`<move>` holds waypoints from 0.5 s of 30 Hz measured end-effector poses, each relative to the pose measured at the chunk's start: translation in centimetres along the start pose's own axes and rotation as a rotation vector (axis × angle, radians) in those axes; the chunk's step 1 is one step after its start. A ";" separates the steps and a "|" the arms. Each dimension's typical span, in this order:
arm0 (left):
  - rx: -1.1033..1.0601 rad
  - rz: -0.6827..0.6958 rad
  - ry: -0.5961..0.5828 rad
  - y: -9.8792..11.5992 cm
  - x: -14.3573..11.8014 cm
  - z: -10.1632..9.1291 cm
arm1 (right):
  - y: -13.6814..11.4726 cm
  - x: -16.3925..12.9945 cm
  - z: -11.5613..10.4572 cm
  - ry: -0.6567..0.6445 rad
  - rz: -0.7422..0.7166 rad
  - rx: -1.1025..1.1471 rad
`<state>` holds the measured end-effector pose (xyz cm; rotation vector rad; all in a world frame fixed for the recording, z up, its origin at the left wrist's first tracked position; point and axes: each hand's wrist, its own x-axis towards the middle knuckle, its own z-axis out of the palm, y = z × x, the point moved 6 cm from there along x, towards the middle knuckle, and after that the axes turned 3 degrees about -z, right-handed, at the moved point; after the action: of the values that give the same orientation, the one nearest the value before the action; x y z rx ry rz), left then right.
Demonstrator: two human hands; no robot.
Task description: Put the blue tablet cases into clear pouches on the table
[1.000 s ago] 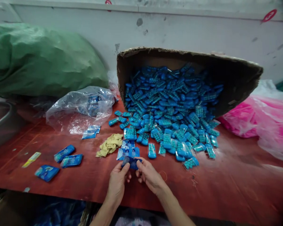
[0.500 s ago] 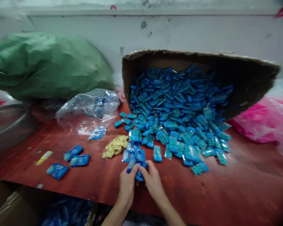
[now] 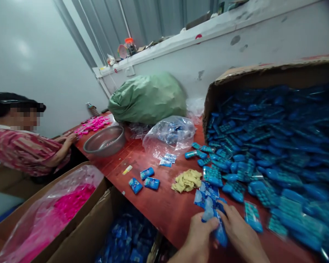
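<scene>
My left hand [image 3: 199, 233] and my right hand [image 3: 237, 228] meet at the front of the red table, closed on a small blue plastic pack [image 3: 220, 232]. A clear piece of film shows at its upper end. Just beyond my fingers lie flat blue printed cards [image 3: 201, 199]. Beside the cards is a crumpled yellow cloth [image 3: 186, 180]. To the right a heap of small blue packs with turquoise pellets [image 3: 263, 164] spills from a cardboard box [image 3: 222, 78] on its side. Several blue printed packs [image 3: 151, 183] lie apart on the left.
A co-worker [image 3: 30, 149] sits at the left by pink pieces [image 3: 91, 125]. A grey basin [image 3: 105, 142], a green sack [image 3: 150, 96] and a clear bag [image 3: 170, 137] stand on the table [image 3: 159, 212]. Below the edge are boxes with pink goods [image 3: 74, 201] and blue packs [image 3: 126, 237].
The view has swung left, bringing the co-worker and the pink goods in the box into sight. Both hands stay on the blue pack, which now shows more of its lower end.
</scene>
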<state>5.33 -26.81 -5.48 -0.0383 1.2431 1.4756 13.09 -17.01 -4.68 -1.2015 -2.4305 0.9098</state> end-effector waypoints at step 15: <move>0.107 0.184 0.110 1.3 0.6 1.1 | 0.7 -2.1 -2.1 0.231 0.147 0.547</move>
<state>4.80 -25.33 -4.51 0.0685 1.4445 1.5797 15.89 -17.48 -3.49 -1.1980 -1.7657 1.2879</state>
